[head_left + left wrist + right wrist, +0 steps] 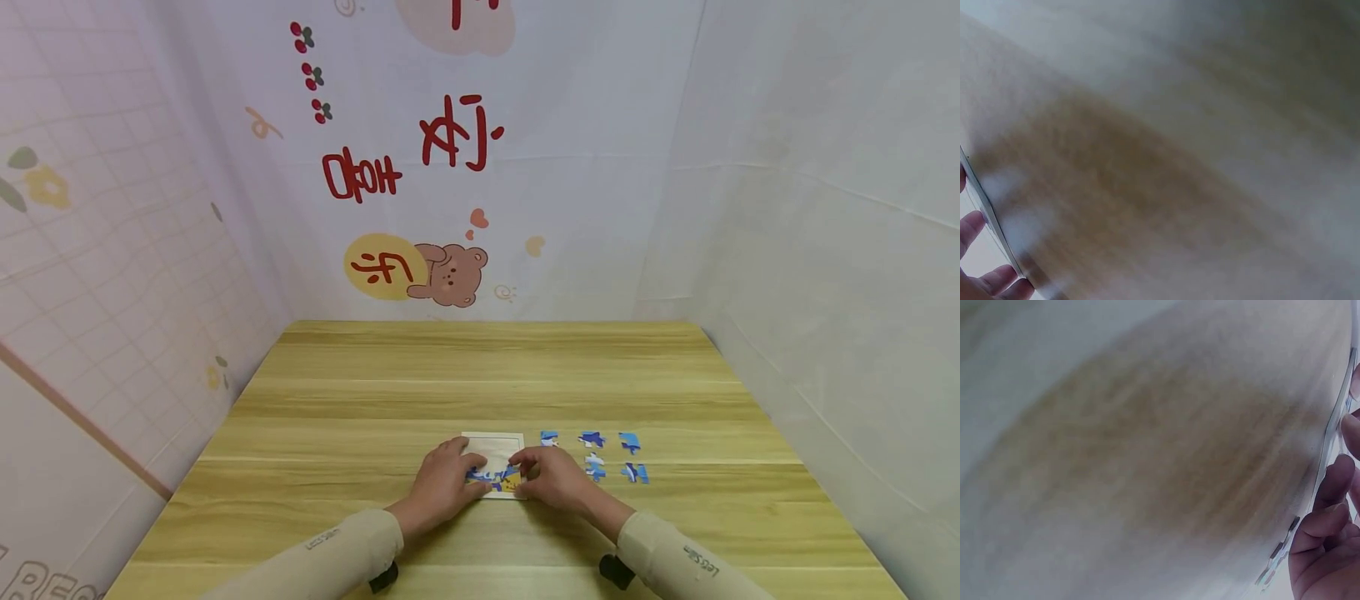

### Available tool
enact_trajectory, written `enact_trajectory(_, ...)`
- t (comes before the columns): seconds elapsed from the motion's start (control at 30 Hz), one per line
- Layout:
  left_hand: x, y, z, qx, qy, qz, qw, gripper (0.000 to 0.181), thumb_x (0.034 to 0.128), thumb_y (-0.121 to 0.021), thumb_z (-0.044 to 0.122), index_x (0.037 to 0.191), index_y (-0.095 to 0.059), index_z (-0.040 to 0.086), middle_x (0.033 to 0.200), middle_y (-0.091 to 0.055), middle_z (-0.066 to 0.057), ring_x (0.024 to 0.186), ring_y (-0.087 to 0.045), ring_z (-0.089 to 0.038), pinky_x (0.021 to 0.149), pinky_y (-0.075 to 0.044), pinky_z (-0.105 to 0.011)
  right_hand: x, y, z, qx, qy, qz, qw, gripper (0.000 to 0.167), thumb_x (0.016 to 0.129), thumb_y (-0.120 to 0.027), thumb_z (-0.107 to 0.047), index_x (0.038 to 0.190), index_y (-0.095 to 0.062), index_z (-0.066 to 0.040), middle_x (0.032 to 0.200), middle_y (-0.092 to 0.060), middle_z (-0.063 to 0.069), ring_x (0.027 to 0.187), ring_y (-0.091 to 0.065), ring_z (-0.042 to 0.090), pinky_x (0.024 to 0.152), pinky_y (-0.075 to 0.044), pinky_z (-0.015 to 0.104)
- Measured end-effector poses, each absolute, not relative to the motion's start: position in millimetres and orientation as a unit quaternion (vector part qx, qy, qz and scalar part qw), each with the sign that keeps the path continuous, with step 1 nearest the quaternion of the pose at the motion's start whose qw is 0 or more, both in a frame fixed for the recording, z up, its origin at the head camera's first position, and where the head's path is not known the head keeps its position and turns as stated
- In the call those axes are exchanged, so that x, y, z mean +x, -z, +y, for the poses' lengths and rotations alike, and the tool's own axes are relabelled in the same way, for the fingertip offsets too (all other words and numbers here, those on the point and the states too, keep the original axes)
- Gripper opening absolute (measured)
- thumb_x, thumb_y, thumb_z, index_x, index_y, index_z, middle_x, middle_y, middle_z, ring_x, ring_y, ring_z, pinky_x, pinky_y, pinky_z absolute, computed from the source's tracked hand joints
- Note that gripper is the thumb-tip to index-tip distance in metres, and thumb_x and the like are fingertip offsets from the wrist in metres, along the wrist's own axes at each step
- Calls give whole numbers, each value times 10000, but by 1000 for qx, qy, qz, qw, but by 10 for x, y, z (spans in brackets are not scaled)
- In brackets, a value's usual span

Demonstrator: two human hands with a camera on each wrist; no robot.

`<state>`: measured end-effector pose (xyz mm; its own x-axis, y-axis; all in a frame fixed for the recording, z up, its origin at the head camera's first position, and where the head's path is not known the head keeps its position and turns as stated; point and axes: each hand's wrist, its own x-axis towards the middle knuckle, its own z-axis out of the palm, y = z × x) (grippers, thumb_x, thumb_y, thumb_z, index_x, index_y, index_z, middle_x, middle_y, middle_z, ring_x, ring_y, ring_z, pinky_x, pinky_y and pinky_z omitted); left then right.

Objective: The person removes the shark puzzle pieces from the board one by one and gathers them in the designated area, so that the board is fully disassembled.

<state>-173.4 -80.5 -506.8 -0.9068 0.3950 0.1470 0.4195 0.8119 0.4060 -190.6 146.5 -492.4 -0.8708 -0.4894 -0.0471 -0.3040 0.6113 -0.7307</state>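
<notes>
A small white puzzle tray (491, 450) lies on the table, its upper part bare and pale. Joined blue, white and yellow puzzle pieces (495, 482) fill its lower part. My left hand (442, 481) holds the tray by its left side, thumb over the lower left corner; in the left wrist view the fingertips (971, 226) touch the tray's edge. Over the right side, my right hand (555, 480) has curled fingers and pinches a blue puzzle piece (513, 469) at the edge of the joined ones. The fingers partly hide that piece.
Right of the tray lie several loose pieces: a dark blue one (592, 439), a light blue one (629, 442), a white and blue one (595, 467) and another blue one (635, 473). One more piece (549, 437) sits just above my right hand. White cloth walls (585, 208) surround the wooden table (360, 400).
</notes>
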Motion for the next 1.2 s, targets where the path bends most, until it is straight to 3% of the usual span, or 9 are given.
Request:
enact_trajectory(0.33,-1741,5066,-794,-214,220,-951,25,387,873,-752,389,1155,-725,125,1356,-539,-204,1273,-490,-390,1020,-389,-570,-1926,4922,1472,-237,338,904,110,366,784,-818,-125,1134,-724,-71,871,-623,-63,798,-545,109,735,-456,317)
enact_trajectory(0.73,-1732,5050,-790,-218,224,-950,28,380,869,-757,371,1149,-725,116,1350,-544,-212,1265,-495,-400,1014,-390,-577,-1894,4911,1511,-211,359,902,115,317,782,-814,-140,1089,-754,-87,1012,-694,1,961,-615,183,856,-497,450)
enact_trajectory(1.2,-1694,4999,-801,-212,226,-951,14,374,872,-760,358,1155,-722,117,1371,-525,-212,1279,-483,-394,1032,-379,-562,-1832,4930,1610,-212,380,896,90,273,776,-829,-155,1034,-761,-101,999,-698,-15,899,-629,162,780,-501,345)
